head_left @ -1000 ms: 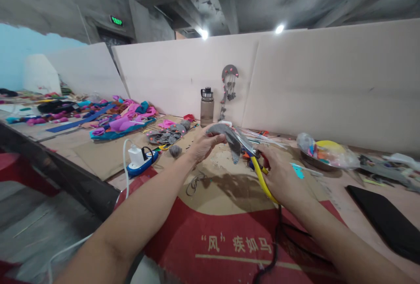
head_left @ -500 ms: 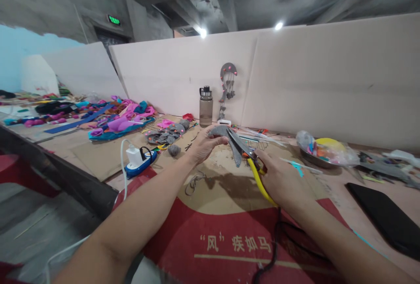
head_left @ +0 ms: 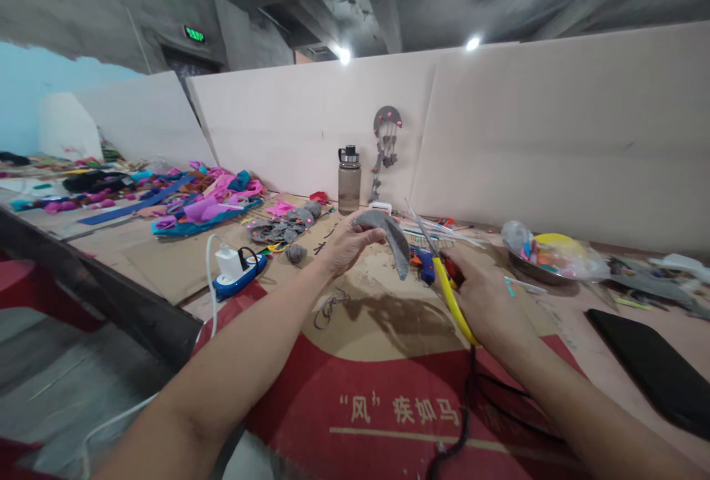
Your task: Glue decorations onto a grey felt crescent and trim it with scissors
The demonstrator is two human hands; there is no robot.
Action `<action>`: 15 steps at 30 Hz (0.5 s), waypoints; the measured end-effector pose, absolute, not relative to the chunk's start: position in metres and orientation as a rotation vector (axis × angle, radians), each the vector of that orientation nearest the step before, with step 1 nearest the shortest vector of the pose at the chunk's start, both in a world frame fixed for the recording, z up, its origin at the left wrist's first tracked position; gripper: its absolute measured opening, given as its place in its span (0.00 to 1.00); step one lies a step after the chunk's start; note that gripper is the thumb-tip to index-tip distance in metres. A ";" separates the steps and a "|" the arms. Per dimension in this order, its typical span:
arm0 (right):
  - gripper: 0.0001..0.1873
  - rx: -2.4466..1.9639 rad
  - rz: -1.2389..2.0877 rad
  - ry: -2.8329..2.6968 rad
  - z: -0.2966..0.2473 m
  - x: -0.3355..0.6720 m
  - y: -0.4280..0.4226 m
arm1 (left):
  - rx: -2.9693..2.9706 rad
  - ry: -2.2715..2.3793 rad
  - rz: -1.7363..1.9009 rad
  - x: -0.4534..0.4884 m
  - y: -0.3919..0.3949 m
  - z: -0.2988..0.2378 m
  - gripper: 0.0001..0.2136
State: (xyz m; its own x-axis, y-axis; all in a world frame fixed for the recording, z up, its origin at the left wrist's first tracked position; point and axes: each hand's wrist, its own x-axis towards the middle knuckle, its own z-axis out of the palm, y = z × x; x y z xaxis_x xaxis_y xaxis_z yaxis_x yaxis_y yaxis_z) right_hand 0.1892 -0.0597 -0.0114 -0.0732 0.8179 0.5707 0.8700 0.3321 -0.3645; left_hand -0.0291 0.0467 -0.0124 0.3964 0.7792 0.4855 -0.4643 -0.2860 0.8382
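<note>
Held up over the cardboard, a curved grey felt piece [head_left: 393,234] is pinched between the thumb and fingers of my left hand [head_left: 355,242]. My right hand [head_left: 478,286] grips a pair of scissors [head_left: 453,304] with yellow handles, blades pointing up and away. The blades stand apart from the felt, to its right. Behind the scissors lies a blue glue gun [head_left: 424,264], partly hidden by my right hand. A loose grey thread [head_left: 328,308] rests on the cardboard below my left hand.
A water bottle [head_left: 349,180] stands by the white board, near a hanging grey felt ornament [head_left: 387,125]. Left are a blue power strip [head_left: 239,279], grey felt pieces [head_left: 280,225] and coloured cloth [head_left: 208,208]. Right are a metal bowl [head_left: 532,270] and a black phone [head_left: 648,365].
The scissors have come off the felt piece and moved right with my right hand. More of the felt and the glue gun now shows. My left hand has barely moved.
</note>
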 end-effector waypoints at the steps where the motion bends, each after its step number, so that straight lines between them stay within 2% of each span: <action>1: 0.13 -1.441 -0.091 -1.890 -0.012 0.189 -0.058 | 1.380 0.297 1.260 -0.029 0.046 -0.011 0.20; 5: 0.23 -1.325 -0.126 -1.961 -0.019 0.188 -0.052 | 1.291 0.283 1.299 -0.032 0.047 -0.008 0.23; 7: 0.24 -1.363 -0.184 -1.991 -0.023 0.188 -0.050 | 1.246 0.280 1.299 -0.033 0.047 -0.006 0.25; 15: 0.17 -1.569 -0.476 -2.044 -0.020 0.189 -0.056 | 1.202 0.265 1.293 -0.034 0.041 -0.001 0.24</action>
